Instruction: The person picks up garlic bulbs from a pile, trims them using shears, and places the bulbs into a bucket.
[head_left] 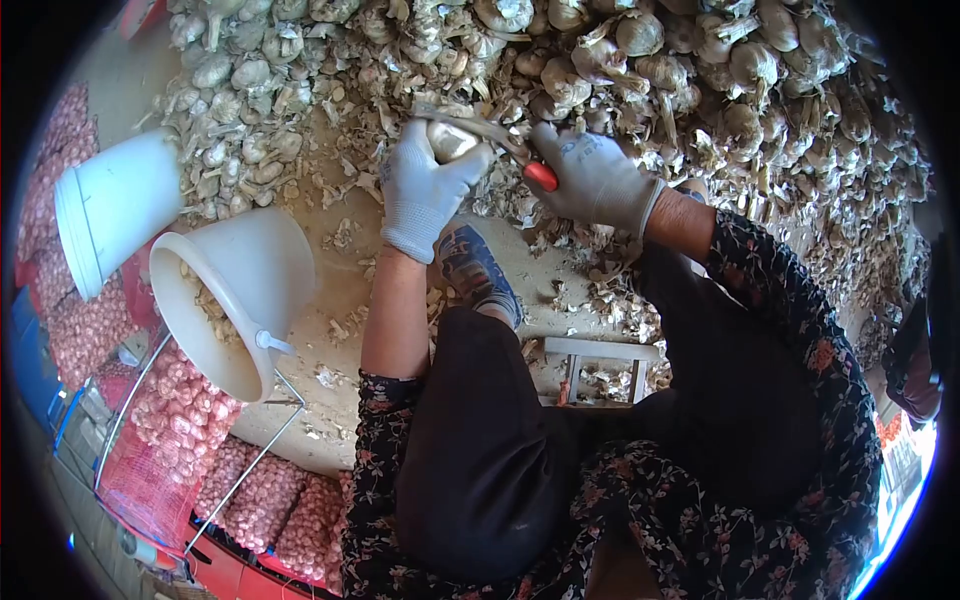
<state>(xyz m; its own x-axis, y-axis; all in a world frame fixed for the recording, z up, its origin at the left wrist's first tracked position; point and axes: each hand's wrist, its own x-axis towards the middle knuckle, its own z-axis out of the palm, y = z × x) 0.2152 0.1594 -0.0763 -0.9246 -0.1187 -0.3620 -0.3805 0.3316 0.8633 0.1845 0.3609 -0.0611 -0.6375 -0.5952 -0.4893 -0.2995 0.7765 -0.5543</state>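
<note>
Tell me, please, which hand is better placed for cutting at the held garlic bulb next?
Probably the right hand: it grips the red-handled tool, whose metal part reaches over to the garlic bulb. The left hand is occupied holding that bulb.

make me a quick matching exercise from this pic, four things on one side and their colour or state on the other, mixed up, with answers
Column 1
1. left hand
2. right hand
3. lower bucket
4. shoe nearest the left hand

Column 2
A. blue and patterned
B. gripping a red-handled tool
C. white, with pale pieces inside
D. holding a garlic bulb

Right pairs: 1-D, 2-B, 3-C, 4-A
</note>
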